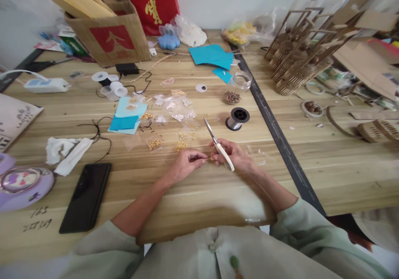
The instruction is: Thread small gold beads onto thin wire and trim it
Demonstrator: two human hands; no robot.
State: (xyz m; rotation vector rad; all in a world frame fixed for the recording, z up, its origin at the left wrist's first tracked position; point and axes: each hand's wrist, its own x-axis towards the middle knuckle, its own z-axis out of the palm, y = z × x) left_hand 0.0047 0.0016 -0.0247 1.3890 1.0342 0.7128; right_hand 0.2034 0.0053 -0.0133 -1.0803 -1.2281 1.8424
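Over the table, my left hand [185, 163] pinches one end of a small gold-coloured piece [210, 158], too tiny to name exactly. Across from it, my right hand [235, 156] is closed around white-handled scissors [223, 155], blades pointing up and away. Its fingertips meet the same gold piece. Just beyond my hands lie little piles of gold beads [181, 146] and more gold findings [154, 144]. A spool of clear line [237, 118] stands beyond my right hand.
A glass jar of beads [233, 97] stands behind the spool. Small plastic bags [174, 106] and blue cards [124, 121] lie ahead. A black phone [85, 198] is at left. Slatted baskets [289, 69] stand at right, past a black strip [274, 133].
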